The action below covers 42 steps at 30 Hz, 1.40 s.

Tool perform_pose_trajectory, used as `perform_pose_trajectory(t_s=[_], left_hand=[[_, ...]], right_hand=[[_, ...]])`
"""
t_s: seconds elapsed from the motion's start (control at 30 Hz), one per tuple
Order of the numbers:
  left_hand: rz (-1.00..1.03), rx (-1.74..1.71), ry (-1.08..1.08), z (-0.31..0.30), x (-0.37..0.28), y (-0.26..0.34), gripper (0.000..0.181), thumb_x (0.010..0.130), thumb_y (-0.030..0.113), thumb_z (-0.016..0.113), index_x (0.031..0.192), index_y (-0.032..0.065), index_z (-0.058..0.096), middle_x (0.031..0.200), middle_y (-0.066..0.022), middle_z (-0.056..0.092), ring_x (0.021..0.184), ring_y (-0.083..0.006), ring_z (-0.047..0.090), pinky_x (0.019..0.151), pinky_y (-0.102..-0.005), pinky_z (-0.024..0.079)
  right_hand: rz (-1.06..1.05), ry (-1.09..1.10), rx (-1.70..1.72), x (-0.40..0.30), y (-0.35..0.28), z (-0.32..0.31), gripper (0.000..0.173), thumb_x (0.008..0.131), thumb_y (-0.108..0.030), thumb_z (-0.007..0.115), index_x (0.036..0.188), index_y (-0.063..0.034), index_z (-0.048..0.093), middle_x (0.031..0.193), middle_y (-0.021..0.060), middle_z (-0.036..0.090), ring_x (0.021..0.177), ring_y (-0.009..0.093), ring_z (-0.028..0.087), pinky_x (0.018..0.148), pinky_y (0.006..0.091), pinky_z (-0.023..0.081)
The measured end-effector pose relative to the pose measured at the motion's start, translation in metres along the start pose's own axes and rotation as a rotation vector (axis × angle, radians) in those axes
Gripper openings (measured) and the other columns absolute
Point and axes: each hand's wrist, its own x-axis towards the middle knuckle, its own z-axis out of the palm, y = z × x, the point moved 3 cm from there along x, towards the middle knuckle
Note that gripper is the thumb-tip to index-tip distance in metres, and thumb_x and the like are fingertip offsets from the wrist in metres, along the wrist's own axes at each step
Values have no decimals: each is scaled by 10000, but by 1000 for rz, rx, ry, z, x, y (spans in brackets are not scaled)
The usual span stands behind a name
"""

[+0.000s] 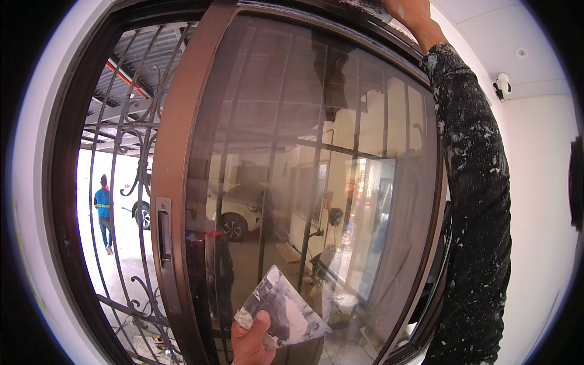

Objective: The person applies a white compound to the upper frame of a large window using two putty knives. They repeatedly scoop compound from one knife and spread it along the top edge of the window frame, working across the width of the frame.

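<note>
My left hand (252, 340) grips a wide, roughly triangular putty knife (278, 315), its thumb pressed on the blade. White filler is smeared over the metal, with a thicker lump near the handle end. Overhead, my right hand (410, 16) reaches the top of the window frame (401, 29) and holds a second filler-coated blade (372, 8), cut off by the picture's upper edge. The right sleeve (474, 182) is black and spattered with white. Behind both hands stands a brown-framed sliding glass panel (273, 182).
A recessed latch (163, 232) sits in the panel's brown stile. Wrought-iron bars (116, 182) show through the gap at left, with a person in a blue vest (103, 203) outside. On the right, a white camera (503, 84) is mounted on the white wall (534, 182).
</note>
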Motion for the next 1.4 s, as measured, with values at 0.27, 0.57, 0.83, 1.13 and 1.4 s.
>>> perform_pose_trajectory(t_s=[0.27,0.57,0.83,1.13,1.4], left_hand=[[24,31,20,2,-5,-3,407,1004,118,608,1394,35,527,1205,-12,660,976,-83,633,775,-214,512],[15,8,46,3,2,2,382,1004,114,608,1372,36,541,1195,-19,667,991,-104,645,810,-236,522],[5,37,4,0,5,1,406,1014,126,587,1398,18,510,1277,-60,639,1117,-159,629,935,-303,512],[-19,8,26,-3,-2,-1,426,1015,106,569,1423,15,482,1333,-87,609,1190,-196,605,1015,-342,481],[4,24,0,-3,-1,0,422,1017,99,563,1423,14,482,1350,-86,600,1206,-200,596,1032,-348,470]], right_hand=[[-38,66,-17,2,3,-1,287,845,-229,683,957,31,634,917,282,672,917,470,636,796,520,493],[-12,77,36,7,4,-10,309,872,-216,675,990,64,618,887,270,680,863,430,660,772,488,503],[-68,32,90,14,17,-14,324,859,-221,726,960,65,613,918,276,675,878,408,655,788,469,500],[-78,-83,54,17,36,12,307,793,-211,686,896,68,606,921,307,644,900,468,627,760,508,478],[-191,30,-6,17,37,20,324,817,-226,667,952,63,611,910,317,651,897,506,610,784,529,479]])
